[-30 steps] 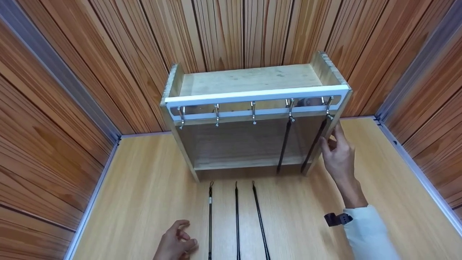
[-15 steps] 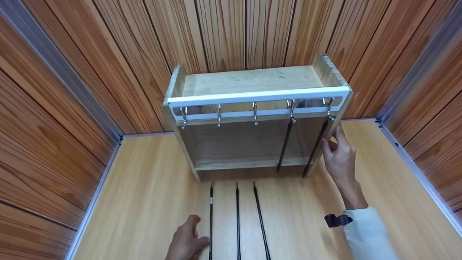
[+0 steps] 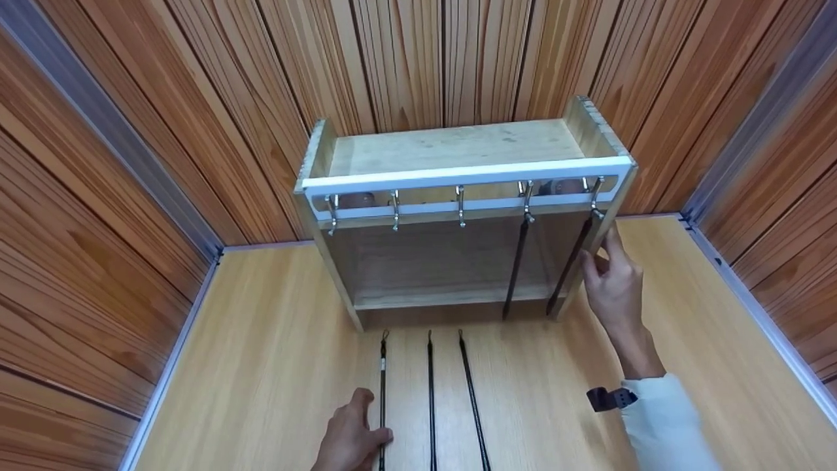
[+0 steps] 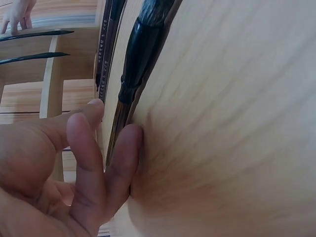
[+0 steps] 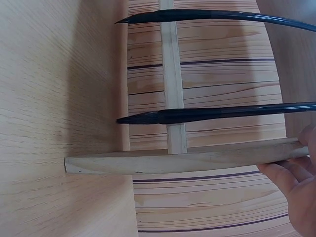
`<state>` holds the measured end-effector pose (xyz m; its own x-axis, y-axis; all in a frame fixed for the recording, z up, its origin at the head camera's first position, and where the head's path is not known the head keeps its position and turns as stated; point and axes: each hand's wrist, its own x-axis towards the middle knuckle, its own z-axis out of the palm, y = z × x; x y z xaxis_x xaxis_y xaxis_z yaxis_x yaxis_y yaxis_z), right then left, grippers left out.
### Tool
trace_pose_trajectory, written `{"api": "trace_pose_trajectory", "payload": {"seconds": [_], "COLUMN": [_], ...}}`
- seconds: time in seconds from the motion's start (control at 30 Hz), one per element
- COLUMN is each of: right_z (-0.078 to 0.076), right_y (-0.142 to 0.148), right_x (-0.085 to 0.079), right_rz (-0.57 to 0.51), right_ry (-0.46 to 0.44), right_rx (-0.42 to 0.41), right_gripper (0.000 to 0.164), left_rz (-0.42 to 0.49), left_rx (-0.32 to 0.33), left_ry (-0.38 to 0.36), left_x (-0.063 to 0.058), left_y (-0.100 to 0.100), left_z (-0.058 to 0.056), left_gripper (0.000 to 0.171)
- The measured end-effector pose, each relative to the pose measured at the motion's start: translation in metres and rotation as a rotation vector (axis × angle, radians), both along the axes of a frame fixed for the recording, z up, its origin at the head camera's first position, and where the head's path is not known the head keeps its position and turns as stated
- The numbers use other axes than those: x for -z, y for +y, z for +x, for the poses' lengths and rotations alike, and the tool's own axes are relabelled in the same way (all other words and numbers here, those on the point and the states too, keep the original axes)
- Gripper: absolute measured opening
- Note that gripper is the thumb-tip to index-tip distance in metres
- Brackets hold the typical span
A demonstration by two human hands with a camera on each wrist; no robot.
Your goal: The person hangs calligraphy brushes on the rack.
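So far two brushes [image 3: 515,269] hang from the rack [image 3: 451,145] your right grip [image 3: 614,284] holds, leaving three brushes [image 3: 431,399] between the side edges of the surface [image 3: 261,340], your left grip [image 3: 350,432] at the leftmost brush [image 3: 382,392], pinch unclear.

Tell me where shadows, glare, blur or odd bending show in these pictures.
Head view: pale glare on the tabletop, shadow beneath the wooden rack; left wrist: soft shadow beside the left hand, hazy detail; right wrist: broad shadow across the tabletop, glints along the lower brush, upper brush looks bowed, perhaps lens distortion.
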<state>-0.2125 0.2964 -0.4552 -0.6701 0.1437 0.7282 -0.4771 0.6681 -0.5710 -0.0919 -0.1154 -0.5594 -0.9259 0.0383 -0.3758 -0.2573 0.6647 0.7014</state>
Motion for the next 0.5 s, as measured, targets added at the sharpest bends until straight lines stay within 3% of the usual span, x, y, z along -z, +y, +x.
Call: {"api": "trace_pose_trajectory", "payload": {"seconds": [0.27, 0.5], "right_z": [-0.003, -0.001], "right_y": [0.002, 0.000], "right_x": [0.003, 0.002], "right_rz": [0.039, 0.018], "right_ry": [0.052, 0.019], "right_rx": [0.021, 0.025], "right_gripper": [0.064, 0.065], "left_rz": [0.027, -0.009], "left_rx": [-0.021, -0.052], "left_ry": [-0.037, -0.038], "left_x": [-0.002, -0.002], "left_y": [0.011, 0.018], "left_z": [0.003, 0.004], "left_gripper": [0.064, 0.061]}}
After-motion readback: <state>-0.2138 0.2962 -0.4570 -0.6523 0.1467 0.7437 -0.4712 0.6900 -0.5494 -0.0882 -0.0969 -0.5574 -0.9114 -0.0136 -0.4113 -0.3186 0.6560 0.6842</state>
